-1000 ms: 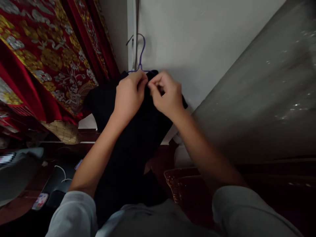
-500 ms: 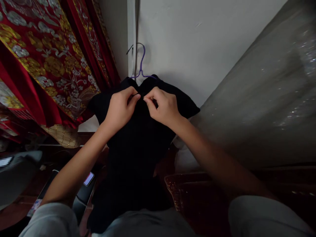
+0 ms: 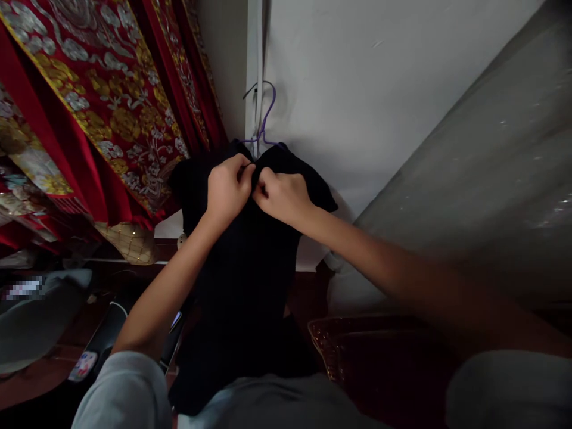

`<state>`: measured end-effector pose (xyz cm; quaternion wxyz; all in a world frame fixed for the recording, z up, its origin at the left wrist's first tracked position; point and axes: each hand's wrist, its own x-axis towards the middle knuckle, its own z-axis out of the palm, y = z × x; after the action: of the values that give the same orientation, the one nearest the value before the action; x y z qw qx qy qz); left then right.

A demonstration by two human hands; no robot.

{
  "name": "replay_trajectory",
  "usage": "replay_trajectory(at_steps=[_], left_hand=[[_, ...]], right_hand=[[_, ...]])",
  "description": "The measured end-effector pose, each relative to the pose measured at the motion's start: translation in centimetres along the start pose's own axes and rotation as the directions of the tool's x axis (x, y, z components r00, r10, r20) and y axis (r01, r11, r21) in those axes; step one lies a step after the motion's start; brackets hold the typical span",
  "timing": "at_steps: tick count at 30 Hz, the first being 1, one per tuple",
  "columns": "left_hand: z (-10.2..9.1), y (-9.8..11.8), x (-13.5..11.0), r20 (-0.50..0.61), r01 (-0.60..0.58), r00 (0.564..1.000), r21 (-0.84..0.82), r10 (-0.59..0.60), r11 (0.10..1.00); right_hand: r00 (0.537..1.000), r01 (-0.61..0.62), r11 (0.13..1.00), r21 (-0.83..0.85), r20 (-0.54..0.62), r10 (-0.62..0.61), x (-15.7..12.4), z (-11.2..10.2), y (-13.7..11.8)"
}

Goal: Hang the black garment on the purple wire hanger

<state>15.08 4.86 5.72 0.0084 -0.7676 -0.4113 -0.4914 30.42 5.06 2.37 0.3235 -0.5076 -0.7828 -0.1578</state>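
A black short-sleeved shirt [image 3: 250, 274] hangs on a purple hanger [image 3: 269, 113], whose hook is caught at a white vertical strip by the wall. At the neckline, my left hand [image 3: 229, 185] pinches the fabric between thumb and fingers. My right hand [image 3: 282, 193] is closed on the shirt's front just right of it, with its fingertips close to the left thumb. The fingers cover the small spot between them, so any button or fastening there cannot be made out. The lower part of the shirt drapes down toward my body.
Red cloth embroidered in gold and silver [image 3: 120, 113] hangs at the left. A grey translucent plastic sheet [image 3: 469, 196] slopes along the right. Low down are a dark red glossy piece of furniture [image 3: 357, 351] and, at left, a phone [image 3: 176, 320] with a lit screen.
My right hand has turned and moved in against the left hand, closing the small gap between them. The shirt's right shoulder is drawn inward, and the view has shifted slightly left.
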Motion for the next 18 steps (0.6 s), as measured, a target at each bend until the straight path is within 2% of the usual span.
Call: replay_trajectory(at_steps=[3, 6, 8, 9, 10, 11, 13, 15, 16, 17, 18], left_hand=[[0.6, -0.9, -0.7, -0.064, 0.016, 0.998, -0.028, -0.018, 0.999], [1.3, -1.3, -1.2, -0.084, 0.003, 0.996, -0.070, -0.009, 0.998], [1.6, -1.3, -1.3, -0.091, -0.020, 0.996, -0.106, 0.010, 0.994], [1.7, -1.2, -1.4, -0.095, -0.030, 0.995, -0.122, 0.019, 0.992], [1.7, -1.1, -1.4, -0.094, -0.040, 0.995, -0.132, 0.028, 0.990], [1.8, -1.0, -1.4, -0.087, -0.051, 0.995, -0.140, 0.039, 0.989], [1.7, -0.8, -1.4, -0.056, -0.087, 0.995, -0.149, 0.079, 0.985], [1.6, -0.6, -1.5, -0.027, -0.139, 0.990, -0.150, 0.136, 0.979], [1.5, -0.5, -1.5, -0.020, -0.163, 0.987, -0.148, 0.162, 0.975], [1.6, -0.3, -1.6, -0.015, -0.180, 0.984, -0.144, 0.179, 0.973], [1.6, -0.1, -1.6, -0.010, -0.189, 0.982, -0.140, 0.189, 0.972]], right_hand=[[0.985, 0.023, 0.996, -0.090, 0.171, -0.008, 0.6, -0.7, -1.0], [0.969, 0.027, 0.997, -0.071, 0.246, -0.008, 0.8, -1.1, -1.1], [0.975, -0.065, 0.996, 0.056, 0.216, 0.052, 0.6, -1.2, -0.7], [0.974, -0.143, 0.973, 0.182, 0.200, 0.106, 0.5, -1.4, -0.5], [0.963, -0.238, 0.908, 0.344, 0.203, 0.176, 0.3, -1.5, -0.4], [0.940, -0.337, 0.788, 0.515, 0.236, 0.248, 0.1, -1.7, -0.2], [0.852, -0.514, 0.420, 0.748, 0.390, 0.349, -0.3, -2.2, -0.1], [0.734, -0.629, 0.061, 0.775, 0.566, 0.375, -0.6, -2.7, -0.1], [0.686, -0.653, -0.065, 0.755, 0.626, 0.370, -0.7, -2.9, -0.1], [0.658, -0.657, -0.152, 0.738, 0.661, 0.361, -0.7, -3.0, 0.0], [0.651, -0.647, -0.202, 0.735, 0.671, 0.356, -0.7, -3.0, 0.1]])
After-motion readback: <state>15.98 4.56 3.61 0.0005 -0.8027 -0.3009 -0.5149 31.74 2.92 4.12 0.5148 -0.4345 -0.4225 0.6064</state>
